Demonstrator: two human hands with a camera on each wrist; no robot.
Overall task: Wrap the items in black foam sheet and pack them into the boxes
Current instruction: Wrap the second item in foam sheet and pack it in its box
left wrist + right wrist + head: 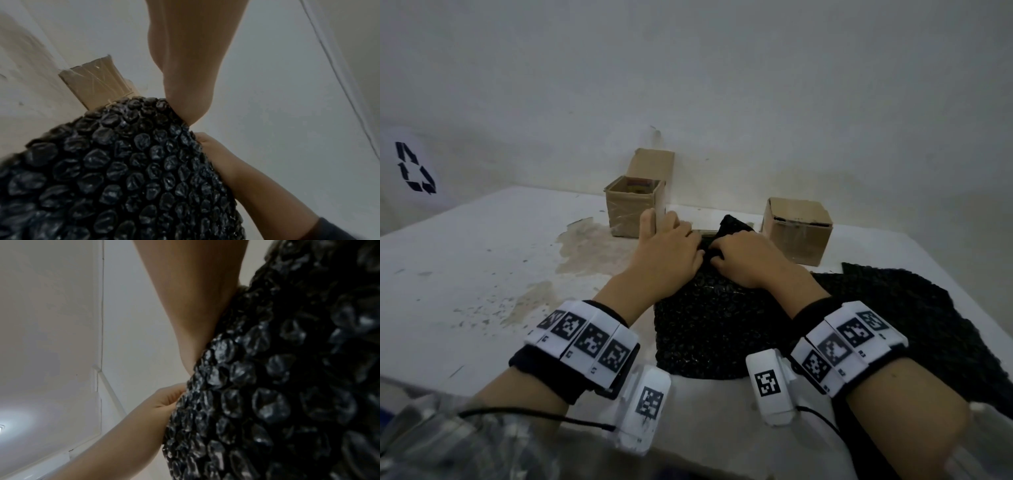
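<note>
Both hands are curled onto the black foam sheet (pixel 705 329) near the desk's (pixel 465 274) far edge: left hand (pixel 671 260) and right hand (pixel 743 260) each pinch its folded top. An item's edge (identity unclear) peeks out beyond the fingers. The fold should be pulled taut and rolled evenly before packing. The open box (pixel 633 209) and the closed box (pixel 796 229) are set along the far edge.

I can read no words or brand names anywhere. The only clear sign is a black recycling symbol (pixel 415 167) on white material, far left of where my hands grip. The white wristbands (pixel 846 344) carry square black-and-white coded markers with tiny, illegible labels.
</note>
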